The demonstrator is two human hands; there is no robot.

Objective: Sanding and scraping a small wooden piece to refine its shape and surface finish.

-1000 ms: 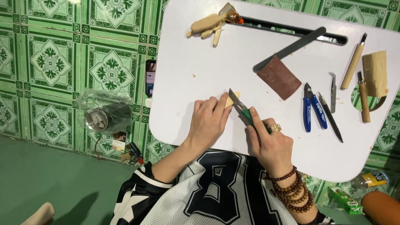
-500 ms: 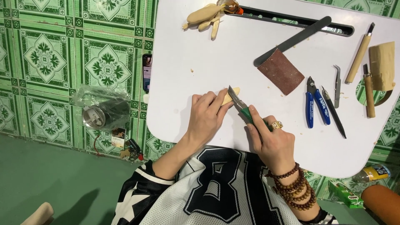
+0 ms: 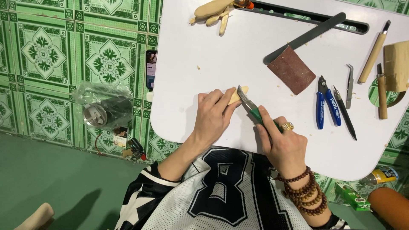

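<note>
My left hand (image 3: 213,117) presses a small pale wooden piece (image 3: 237,95) flat on the white table (image 3: 221,51), with only the piece's far tip showing past my fingers. My right hand (image 3: 282,144), with a gold ring and brown bead bracelets at the wrist, grips a green-handled utility knife (image 3: 252,108). Its blade tip rests against the wooden piece's right end.
On the table lie carved wooden pieces (image 3: 213,12) at the top, a dark file (image 3: 311,34), brown sandpaper (image 3: 292,69), blue pliers (image 3: 325,106), tweezers (image 3: 349,85), a black pen tool (image 3: 345,113), wooden-handled carving knives (image 3: 373,51) and a wood block (image 3: 397,64). A bagged metal cup (image 3: 104,110) and a phone (image 3: 151,68) lie on the green tiled floor.
The view has shifted slightly. The knife blade and my right hand have edged right and a little down along the wooden piece; my left hand keeps holding it.
</note>
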